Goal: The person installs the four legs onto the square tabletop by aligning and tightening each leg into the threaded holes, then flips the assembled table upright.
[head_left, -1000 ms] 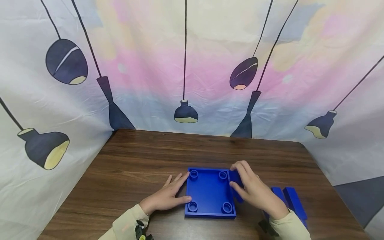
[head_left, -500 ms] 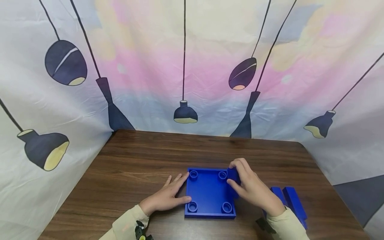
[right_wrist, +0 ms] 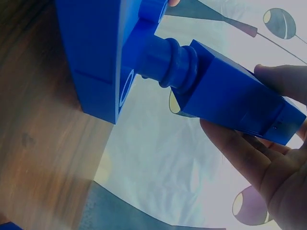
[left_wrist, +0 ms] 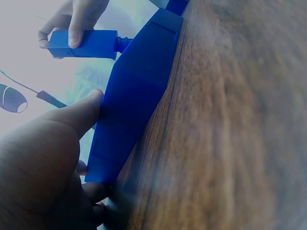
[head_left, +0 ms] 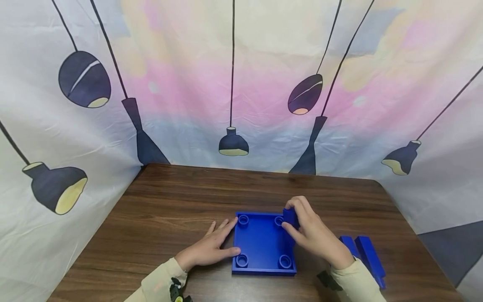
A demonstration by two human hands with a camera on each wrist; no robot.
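Note:
A blue square plastic panel (head_left: 260, 239) with a raised rim lies on the table, a round socket at each corner. My left hand (head_left: 211, 247) rests against its left edge, fingers spread, with the thumb near the close corner and the index finger at the far one. My right hand (head_left: 317, 235) grips a blue square leg (head_left: 290, 218) above the far right corner, partly covering the socket there. In the right wrist view, the leg's threaded end (right_wrist: 165, 60) points at the panel and sits close to it; thumb and fingers hold the leg from opposite sides.
More blue legs (head_left: 371, 253) lie on the table at the right, partly behind the right forearm. The brown wood-grain table (head_left: 181, 188) ends at a hanging cloth (head_left: 196, 100) printed with lamps. Dark straps (head_left: 177, 289) show at both wrists.
My right hand has brought the leg leftward and up, from beside the panel's right edge to over its far right corner, tipping it more upright. The left hand and panel stay put.

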